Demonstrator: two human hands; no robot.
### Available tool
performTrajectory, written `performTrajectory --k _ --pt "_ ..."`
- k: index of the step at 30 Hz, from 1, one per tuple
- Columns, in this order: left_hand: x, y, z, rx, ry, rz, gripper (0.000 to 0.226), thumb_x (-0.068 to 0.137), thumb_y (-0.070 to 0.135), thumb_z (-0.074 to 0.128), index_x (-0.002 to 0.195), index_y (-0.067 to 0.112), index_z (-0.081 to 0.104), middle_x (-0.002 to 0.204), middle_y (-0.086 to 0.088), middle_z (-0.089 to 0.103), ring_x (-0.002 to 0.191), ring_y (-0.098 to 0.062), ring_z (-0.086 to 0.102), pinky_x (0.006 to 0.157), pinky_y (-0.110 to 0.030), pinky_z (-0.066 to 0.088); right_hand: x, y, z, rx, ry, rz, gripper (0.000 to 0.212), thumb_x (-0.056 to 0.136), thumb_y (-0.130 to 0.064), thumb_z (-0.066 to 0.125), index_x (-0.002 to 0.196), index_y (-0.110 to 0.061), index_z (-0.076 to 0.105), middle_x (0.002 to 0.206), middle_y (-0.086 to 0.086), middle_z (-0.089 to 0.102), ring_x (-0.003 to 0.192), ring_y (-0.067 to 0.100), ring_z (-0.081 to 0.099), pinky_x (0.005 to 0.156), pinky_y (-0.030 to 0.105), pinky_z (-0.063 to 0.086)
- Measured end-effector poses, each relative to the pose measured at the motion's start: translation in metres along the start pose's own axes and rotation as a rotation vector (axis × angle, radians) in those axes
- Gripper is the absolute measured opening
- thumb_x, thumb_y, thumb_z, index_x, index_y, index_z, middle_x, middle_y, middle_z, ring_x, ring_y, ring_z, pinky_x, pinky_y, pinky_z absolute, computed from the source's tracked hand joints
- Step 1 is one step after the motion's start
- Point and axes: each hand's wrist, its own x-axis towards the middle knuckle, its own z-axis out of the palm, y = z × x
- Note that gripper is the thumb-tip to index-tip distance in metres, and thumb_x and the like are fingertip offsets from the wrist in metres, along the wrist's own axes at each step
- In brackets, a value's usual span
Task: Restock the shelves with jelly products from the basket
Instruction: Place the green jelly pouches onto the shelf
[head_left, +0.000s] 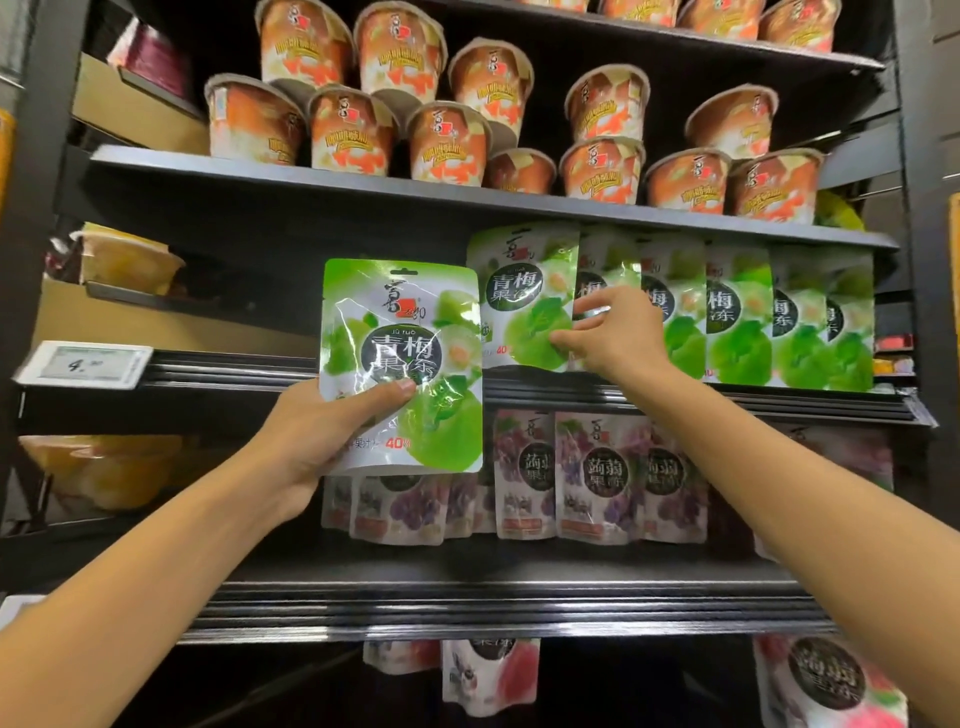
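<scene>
My left hand (332, 426) grips a green jelly pouch (402, 332) by its lower left corner and holds it upright in front of the middle shelf. My right hand (610, 332) pinches the right edge of the front green pouch on the shelf (519, 296), the first of a row of green pouches (737, 322) that runs to the right. The basket is out of view.
Orange jelly cups (447, 140) are stacked on the upper shelf. Purple grape pouches (602, 478) stand on the shelf below, with pink pouches (491, 675) lower still. A price tag (85, 364) sits on the middle shelf rail (234, 364) at the left.
</scene>
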Motion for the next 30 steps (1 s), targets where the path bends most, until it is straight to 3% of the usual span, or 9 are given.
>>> performTrajectory --k 5,12,14,16,19,22,26,28,30 --pt "0.002 0.003 0.011 -0.023 -0.021 0.009 0.057 0.051 0.036 0.089 0.102 0.013 0.075 0.097 -0.008 0.077 0.088 -0.025 0.075 0.071 -0.035 0.060 -0.003 0.002 0.004 -0.096 0.035 -0.017 0.040 0.078 -0.024 0.083 0.112 -0.017 0.065 0.093 0.002 0.074 0.083 0.022 0.071 0.081 0.045 0.058" --pt "-0.001 0.001 0.018 0.042 -0.026 0.020 0.061 0.052 0.040 0.089 0.106 0.016 0.074 0.098 -0.005 0.078 0.090 -0.022 0.075 0.083 -0.036 0.054 -0.004 0.010 0.004 -0.035 0.033 -0.029 0.035 0.080 -0.021 0.081 0.110 -0.014 0.063 0.091 0.003 0.071 0.079 0.026 0.070 0.080 0.046 0.057" --pt "0.000 0.002 0.018 0.052 -0.014 0.016 0.061 0.052 0.041 0.089 0.106 0.016 0.074 0.097 -0.004 0.078 0.089 -0.022 0.075 0.082 -0.036 0.054 -0.008 0.006 0.002 -0.046 0.100 -0.103 0.031 0.083 -0.023 0.077 0.109 -0.015 0.063 0.088 -0.002 0.066 0.082 0.017 0.066 0.074 0.030 0.054" --pt "0.002 0.003 0.019 0.056 -0.003 0.023 0.056 0.056 0.039 0.088 0.105 0.016 0.074 0.096 -0.004 0.078 0.088 -0.022 0.075 0.076 -0.033 0.056 -0.017 -0.006 0.001 -0.028 0.125 -0.185 0.022 0.087 -0.031 0.072 0.103 -0.017 0.067 0.082 -0.008 0.060 0.076 0.006 0.058 0.064 0.013 0.042" --pt "0.006 0.009 0.023 0.044 0.005 0.035 0.044 0.066 0.032 0.086 0.104 0.013 0.074 0.095 -0.005 0.078 0.087 -0.021 0.075 0.064 -0.025 0.058 -0.036 -0.029 0.004 0.244 -0.253 -0.067 0.034 0.091 -0.048 0.062 0.097 -0.014 0.068 0.084 -0.004 0.067 0.068 0.008 0.065 0.052 0.020 0.049" --pt "0.012 0.017 0.029 0.037 0.022 0.054 0.033 0.072 0.029 0.083 0.100 0.012 0.074 0.091 -0.006 0.078 0.081 -0.020 0.076 0.056 -0.022 0.056 -0.048 -0.039 0.012 0.310 -0.565 0.068 0.032 0.087 -0.041 0.071 0.101 -0.013 0.069 0.088 -0.001 0.076 0.073 0.012 0.074 0.049 0.020 0.053" --pt "0.025 0.034 0.034 0.146 0.063 0.173 0.024 0.082 0.036 0.076 0.089 0.013 0.073 0.078 -0.001 0.078 0.065 -0.010 0.073 0.055 -0.017 0.052 -0.041 -0.048 0.018 0.468 -0.461 0.181 0.025 0.084 -0.017 0.077 0.103 -0.002 0.071 0.084 0.005 0.076 0.061 0.010 0.072 0.046 0.017 0.052" --pt "0.035 0.046 0.034 0.282 0.130 0.215 0.044 0.088 0.049 0.066 0.106 0.009 0.067 0.098 -0.004 0.075 0.077 -0.007 0.067 0.068 -0.020 0.048 -0.030 -0.054 0.020 0.523 -0.376 0.240 0.038 0.082 -0.012 0.078 0.115 0.003 0.065 0.090 0.009 0.074 0.058 0.012 0.068 0.041 0.016 0.048" --pt "0.043 0.054 0.034 0.481 0.244 0.222 0.068 0.091 0.056 0.055 0.137 0.009 0.041 0.137 -0.008 0.050 0.108 -0.012 0.053 0.087 -0.028 0.041 -0.021 -0.060 0.025 0.547 -0.305 0.286 0.046 0.081 -0.008 0.078 0.121 0.004 0.058 0.089 0.010 0.070 0.049 0.011 0.065 0.036 0.017 0.045"
